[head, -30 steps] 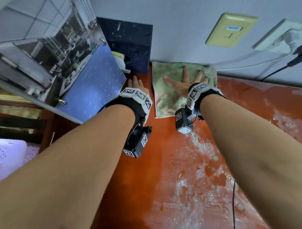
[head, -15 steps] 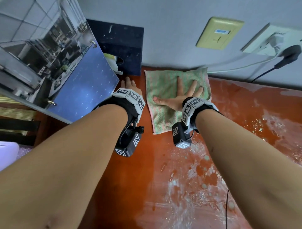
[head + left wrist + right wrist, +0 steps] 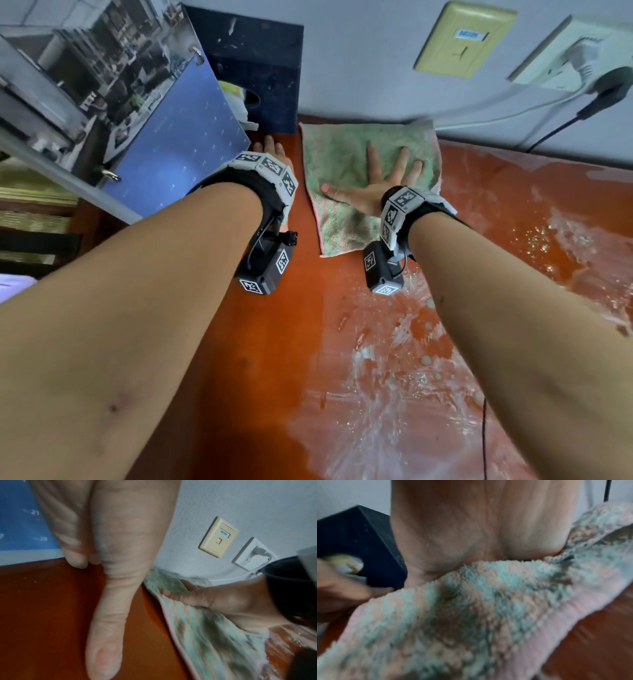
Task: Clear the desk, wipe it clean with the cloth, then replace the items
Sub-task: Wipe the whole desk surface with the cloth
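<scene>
Wiping stroke turns back toward the wall, upper centre of the frame.

Left of centre, the left hand rests flat with straight fingers on the desk by the dark box, holding nothing. Right of it, the right hand, fingers spread, presses the cloth, which has slid up against the wall since half a second ago. I judge wiping is mid-way: pale wet smears remain lower right.
</scene>
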Demonstrator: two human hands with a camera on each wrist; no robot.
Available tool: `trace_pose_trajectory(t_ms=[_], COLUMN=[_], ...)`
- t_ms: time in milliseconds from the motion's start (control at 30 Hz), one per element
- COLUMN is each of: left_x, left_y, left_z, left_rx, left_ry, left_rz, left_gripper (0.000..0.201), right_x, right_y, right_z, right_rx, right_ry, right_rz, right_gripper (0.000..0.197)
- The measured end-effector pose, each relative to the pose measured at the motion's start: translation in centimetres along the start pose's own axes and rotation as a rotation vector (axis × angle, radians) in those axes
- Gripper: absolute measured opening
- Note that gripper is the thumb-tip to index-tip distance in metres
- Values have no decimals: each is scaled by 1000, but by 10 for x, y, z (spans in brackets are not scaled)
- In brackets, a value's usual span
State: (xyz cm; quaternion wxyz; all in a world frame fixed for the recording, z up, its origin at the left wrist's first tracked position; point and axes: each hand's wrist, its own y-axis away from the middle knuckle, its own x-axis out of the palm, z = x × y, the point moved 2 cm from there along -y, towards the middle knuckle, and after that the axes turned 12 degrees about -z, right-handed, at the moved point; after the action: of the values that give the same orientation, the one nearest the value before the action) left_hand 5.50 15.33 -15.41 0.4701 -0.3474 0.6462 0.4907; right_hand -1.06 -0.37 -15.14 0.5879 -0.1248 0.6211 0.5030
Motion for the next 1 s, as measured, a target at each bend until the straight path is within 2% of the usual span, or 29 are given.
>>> trace_pose_trajectory(t_ms=[100, 133, 233, 267, 367, 433, 533, 767, 1000], left_x=[-5, -6, -4, -3, 2, 10, 25, 34, 37], left_y=[8, 11, 24, 30, 51, 63, 77, 86, 79], left_z=[3, 5, 11, 12, 8, 6, 5, 7, 4], left_rx=[6, -6, -40, -33, 43, 67, 75, 44, 49], left_ry=[59, 14, -87, -54, 47, 39, -23, -24, -51], left_rz=[-49, -24, 106, 107, 103, 154, 219, 245, 247], left_gripper=[75, 86, 143, 148, 136, 134, 142, 150, 152], right_x=[19, 22, 22, 19, 11, 12, 20, 53, 43], right_y=[20, 26, 28, 26, 19, 19, 31, 79, 70], right_z=[-12, -15, -18, -17, -15, -13, -16, -35, -31], right_rx=[-32, -37, -30, -24, -19, -21, -29, -87, -59], right_ry=[26, 28, 45, 38, -8, -34, -38, 25, 52], right_rz=[47, 55, 37, 24, -38, -55, -47, 46, 14], right_gripper=[129, 130, 132, 132, 130, 129, 129, 134, 132])
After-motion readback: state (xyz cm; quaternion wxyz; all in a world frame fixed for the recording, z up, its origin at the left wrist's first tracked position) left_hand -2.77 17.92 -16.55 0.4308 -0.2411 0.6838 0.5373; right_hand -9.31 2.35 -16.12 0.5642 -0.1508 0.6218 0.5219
